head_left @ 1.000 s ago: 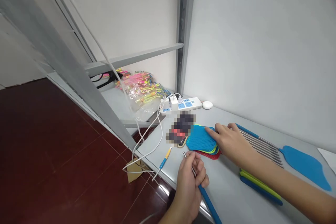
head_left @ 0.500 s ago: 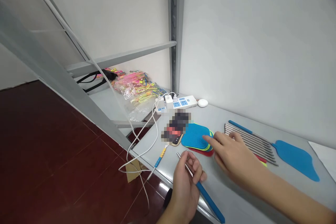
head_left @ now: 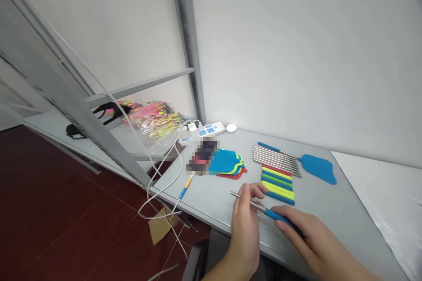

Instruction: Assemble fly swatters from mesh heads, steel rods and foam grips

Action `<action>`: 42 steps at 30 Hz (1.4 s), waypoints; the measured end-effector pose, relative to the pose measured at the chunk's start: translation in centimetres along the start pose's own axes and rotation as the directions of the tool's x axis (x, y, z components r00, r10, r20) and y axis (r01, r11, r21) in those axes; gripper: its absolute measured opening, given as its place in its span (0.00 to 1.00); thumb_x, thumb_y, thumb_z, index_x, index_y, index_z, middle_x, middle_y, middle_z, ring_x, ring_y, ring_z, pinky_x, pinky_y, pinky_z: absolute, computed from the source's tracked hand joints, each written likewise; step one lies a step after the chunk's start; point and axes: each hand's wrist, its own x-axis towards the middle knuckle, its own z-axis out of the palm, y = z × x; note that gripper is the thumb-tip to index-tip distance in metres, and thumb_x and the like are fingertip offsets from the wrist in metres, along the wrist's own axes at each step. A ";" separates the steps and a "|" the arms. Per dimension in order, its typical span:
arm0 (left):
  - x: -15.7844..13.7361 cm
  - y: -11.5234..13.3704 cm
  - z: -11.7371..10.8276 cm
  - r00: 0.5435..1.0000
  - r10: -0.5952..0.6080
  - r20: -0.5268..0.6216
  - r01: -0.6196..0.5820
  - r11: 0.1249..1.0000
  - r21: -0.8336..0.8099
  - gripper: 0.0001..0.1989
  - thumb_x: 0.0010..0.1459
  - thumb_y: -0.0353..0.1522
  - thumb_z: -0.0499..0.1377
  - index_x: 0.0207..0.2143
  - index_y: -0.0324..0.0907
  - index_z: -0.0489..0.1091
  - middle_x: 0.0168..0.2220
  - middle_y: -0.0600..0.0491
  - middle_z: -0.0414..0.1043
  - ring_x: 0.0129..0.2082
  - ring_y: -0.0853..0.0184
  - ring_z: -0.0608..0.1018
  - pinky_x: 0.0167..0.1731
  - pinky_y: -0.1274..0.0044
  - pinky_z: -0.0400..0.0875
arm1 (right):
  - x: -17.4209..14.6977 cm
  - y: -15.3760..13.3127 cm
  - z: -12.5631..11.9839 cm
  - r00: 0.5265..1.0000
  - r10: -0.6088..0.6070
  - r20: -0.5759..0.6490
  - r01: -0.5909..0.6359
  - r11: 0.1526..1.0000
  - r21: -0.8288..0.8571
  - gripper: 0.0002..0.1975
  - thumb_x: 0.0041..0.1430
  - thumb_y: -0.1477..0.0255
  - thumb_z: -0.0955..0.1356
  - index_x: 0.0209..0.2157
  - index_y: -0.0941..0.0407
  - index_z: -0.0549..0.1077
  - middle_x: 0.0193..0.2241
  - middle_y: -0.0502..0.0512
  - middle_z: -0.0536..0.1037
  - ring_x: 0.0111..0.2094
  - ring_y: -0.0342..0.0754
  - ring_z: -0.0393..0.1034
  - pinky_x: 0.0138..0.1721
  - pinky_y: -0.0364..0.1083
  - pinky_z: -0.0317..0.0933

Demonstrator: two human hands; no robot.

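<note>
A metal rod with a blue handle lies slantwise across my two hands, above the table's front edge. My left hand is closed around the bare metal part, and the rod's tip sticks out past the thumb. Lower right, my right hand grips the blue handle, hiding its far end. Beyond my left hand lies a stack of flat fly swatter heads, a blue one on top, with yellow and red ones below. A complete blue fly swatter rests at the back right.
Several metal rods lie side by side behind a row of coloured handles. A blurred-out phone and a power strip with trailing white cables are at the left. White sheeting covers the right side. Bagged colourful items sit behind the frame.
My right hand has moved from the swatter heads to the blue handle and closed on it. The rod is now less steep. The view has turned rightward, revealing the coloured handles.
</note>
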 end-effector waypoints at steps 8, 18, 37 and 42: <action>-4.3 -0.2 1.8 0.922 -0.083 0.379 0.055 0.995 0.083 0.20 0.67 0.39 0.45 0.24 0.42 0.63 0.35 0.47 0.76 0.41 0.59 0.75 0.49 0.66 0.64 | -6.6 -2.5 -0.3 0.987 0.034 -0.158 -0.021 0.996 0.082 0.15 0.69 0.65 0.58 0.41 0.52 0.74 0.30 0.52 0.79 0.29 0.48 0.73 0.33 0.44 0.64; -5.1 -2.2 0.9 0.918 0.104 0.384 -0.224 0.932 0.285 0.15 0.67 0.43 0.49 0.39 0.44 0.69 0.49 0.49 0.72 0.37 0.67 0.75 0.44 0.72 0.68 | -12.2 -0.4 -1.8 0.930 0.113 -0.351 -0.112 0.993 0.024 0.12 0.68 0.66 0.61 0.41 0.53 0.74 0.30 0.51 0.77 0.30 0.45 0.69 0.31 0.43 0.59; -5.3 -1.9 0.8 0.580 0.320 0.749 -0.779 -0.052 0.625 0.12 0.64 0.30 0.53 0.50 0.43 0.66 0.52 0.44 0.70 0.53 0.57 0.70 0.54 0.61 0.59 | -14.1 0.3 -3.7 0.951 0.058 -0.303 -0.156 0.937 -0.311 0.14 0.69 0.64 0.59 0.45 0.51 0.73 0.29 0.50 0.75 0.29 0.47 0.70 0.30 0.45 0.56; -6.3 -0.6 5.6 0.391 -0.195 0.900 -0.871 -0.394 0.293 0.14 0.60 0.25 0.54 0.48 0.42 0.67 0.45 0.47 0.74 0.46 0.59 0.74 0.54 0.60 0.59 | -12.9 1.0 -3.0 0.928 0.076 -0.364 -0.198 0.930 -0.310 0.11 0.69 0.67 0.58 0.40 0.52 0.70 0.33 0.52 0.77 0.32 0.49 0.72 0.30 0.45 0.57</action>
